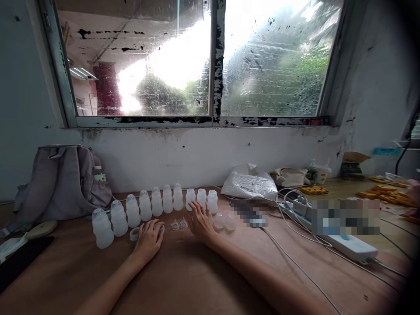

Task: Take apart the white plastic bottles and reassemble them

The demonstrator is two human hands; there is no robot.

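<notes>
A row of frosted white baby bottles [132, 212] stands on the table, the left ones capped with clear domes. Three at the right end, such as this baby bottle [212, 202], have no cover. My left hand [150, 238] rests palm down with fingers spread over white collar rings [134, 234], partly hiding them. My right hand [201, 222] hovers or rests just in front of the uncovered bottles, fingers apart; whether it touches anything is unclear. Between my hands lie two clear silicone nipples [175, 225]. To the right of my right hand are two translucent dome caps [229, 223].
A grey backpack [62, 179] leans at the back left by a black mat [26, 262]. Behind on the right are a silver-white bag [249, 183], cables, a white power strip [351, 247] and yellow parts [380, 193]. Part of another person's hand [413, 191] shows at the far right.
</notes>
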